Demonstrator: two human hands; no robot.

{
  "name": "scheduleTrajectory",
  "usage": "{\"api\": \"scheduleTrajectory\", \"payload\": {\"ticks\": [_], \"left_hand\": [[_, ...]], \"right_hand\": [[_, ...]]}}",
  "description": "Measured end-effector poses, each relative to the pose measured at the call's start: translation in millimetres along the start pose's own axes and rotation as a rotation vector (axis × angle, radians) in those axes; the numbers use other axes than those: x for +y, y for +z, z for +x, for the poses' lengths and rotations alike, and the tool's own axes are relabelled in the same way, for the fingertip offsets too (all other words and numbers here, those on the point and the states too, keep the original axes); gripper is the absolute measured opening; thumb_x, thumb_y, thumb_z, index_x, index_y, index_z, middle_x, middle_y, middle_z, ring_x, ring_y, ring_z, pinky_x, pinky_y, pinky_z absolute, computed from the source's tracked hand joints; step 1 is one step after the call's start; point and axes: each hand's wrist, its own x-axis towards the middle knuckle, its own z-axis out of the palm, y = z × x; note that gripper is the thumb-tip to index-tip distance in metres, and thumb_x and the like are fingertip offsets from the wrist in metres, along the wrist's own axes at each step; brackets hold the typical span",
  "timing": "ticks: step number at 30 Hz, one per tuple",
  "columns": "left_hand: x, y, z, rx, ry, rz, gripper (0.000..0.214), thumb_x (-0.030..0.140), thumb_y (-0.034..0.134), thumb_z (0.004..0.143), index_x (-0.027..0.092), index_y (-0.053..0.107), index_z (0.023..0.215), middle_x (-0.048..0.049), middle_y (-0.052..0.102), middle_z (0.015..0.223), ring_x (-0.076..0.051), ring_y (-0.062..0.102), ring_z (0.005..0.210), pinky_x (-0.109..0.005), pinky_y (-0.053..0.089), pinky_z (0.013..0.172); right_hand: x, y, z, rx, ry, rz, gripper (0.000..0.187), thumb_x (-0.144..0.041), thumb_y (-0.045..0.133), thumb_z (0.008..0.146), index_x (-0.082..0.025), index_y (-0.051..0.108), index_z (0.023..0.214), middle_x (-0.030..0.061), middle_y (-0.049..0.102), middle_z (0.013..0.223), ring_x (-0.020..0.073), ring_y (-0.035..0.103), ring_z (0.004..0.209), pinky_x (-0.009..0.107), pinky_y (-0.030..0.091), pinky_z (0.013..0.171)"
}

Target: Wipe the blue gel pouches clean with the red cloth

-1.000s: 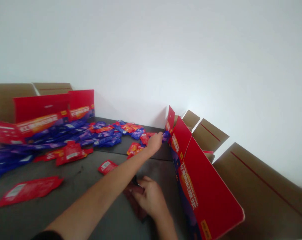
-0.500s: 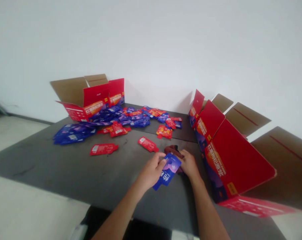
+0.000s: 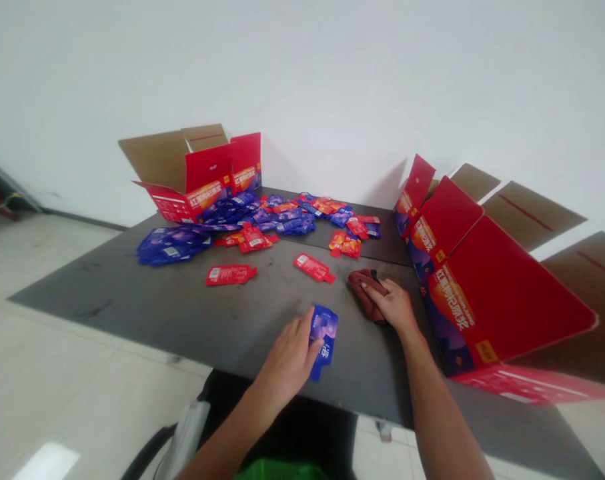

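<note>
Head: sachet apparently under left hand

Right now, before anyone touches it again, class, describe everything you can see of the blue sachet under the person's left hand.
The blue sachet is a flat, glossy, foil-like pouch, blue with a purple patch and white characters. It narrows to a short neck at its lower end, pointing toward the person. It lies on the dark table top near the front edge, its left side covered by the left hand.
</note>
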Motion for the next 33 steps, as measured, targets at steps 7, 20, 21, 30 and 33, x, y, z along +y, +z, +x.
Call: {"api": "scheduleTrajectory", "payload": {"ticks": [7,20,21,30,33], "left_hand": [[27.3,-13.3,-49.8,-0.093,0.227,0.139,0.043,0.036,0.065,0.097,0.026,0.060,0.138,-0.0101,0.051,0.150,-0.031,0.047,0.135,-0.050,0.045,0.109],[8.5,0.6,-69.9,-0.037,0.336,0.144,0.035,0.026,0.061,0.099,0.019,0.063,0.134,-0.0121,0.061,0.141,-0.027,0.057,0.128,-0.044,0.047,0.104],[7.6,1.0,-70.2,-0.024,0.334,0.139,0.033,0.027,0.061,0.099,0.019,0.064,0.131,-0.0115,0.063,0.138,-0.027,0.058,0.127,-0.044,0.048,0.103],[-1.6,4.9,-68.8,0.016,0.350,0.070,0.031,0.033,0.064,0.098,0.017,0.068,0.124,-0.0102,0.072,0.123,-0.027,0.065,0.116,-0.044,0.053,0.100],[-2.7,2.6,-64.5,0.003,0.356,0.047,0.029,0.031,0.069,0.095,0.016,0.070,0.120,-0.0091,0.073,0.123,-0.026,0.065,0.117,-0.043,0.054,0.100]], "right_hand": [[0.4,-0.4,-0.1,0.011,-0.008,-0.033,0.047,-0.066,0.064,0.083,-0.020,0.067,0.072,0.0014,0.060,0.068,0.0182,0.058,0.066,0.029,0.038,0.059],[-56.7,-9.3,-14.4,0.072,-0.231,-0.082,0.029,-0.046,0.062,0.095,-0.020,0.075,0.097,0.0018,0.056,0.078,0.0172,0.058,0.075,0.028,0.040,0.064],[-70.2,-9.4,-21.3,0.047,-0.261,-0.088,0.029,-0.045,0.062,0.096,-0.020,0.075,0.099,0.0020,0.056,0.079,0.0166,0.057,0.074,0.028,0.040,0.064],[-101.3,33.4,-71.9,-0.419,-0.620,-0.260,0.029,-0.040,0.060,0.098,-0.023,0.069,0.120,0.0053,0.066,0.095,0.0188,0.060,0.087,0.028,0.046,0.072],[-81.7,27.8,-42.2,-0.335,-0.488,-0.386,0.033,-0.043,0.060,0.099,-0.022,0.069,0.122,0.0058,0.065,0.093,0.0193,0.060,0.084,0.028,0.043,0.067]]}}
